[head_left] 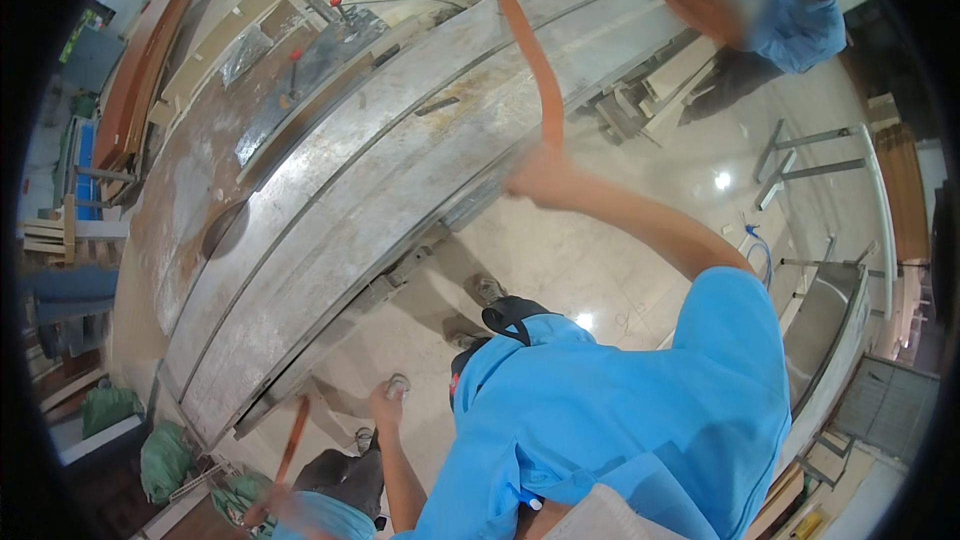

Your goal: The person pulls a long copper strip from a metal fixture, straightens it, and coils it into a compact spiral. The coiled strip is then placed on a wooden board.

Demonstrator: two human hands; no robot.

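Right hand [545, 178], blurred, fingers seemingly closed round the near end of a long, flat, reddish-brown strip [540, 70], which runs between 11 and 12 o'clock across the long grey metal table [350, 210]. Likely light, bendy, smooth; pinch its flat faces. Left hand [383, 405], 7 o'clock, grips a small shiny object [399, 384].

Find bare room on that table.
Bare: near side of the long grey metal table, left of the flat orange-brown band. Crowded: its far right, by the round orange-brown coil; past the table, the red-knobbed grey metal plate.
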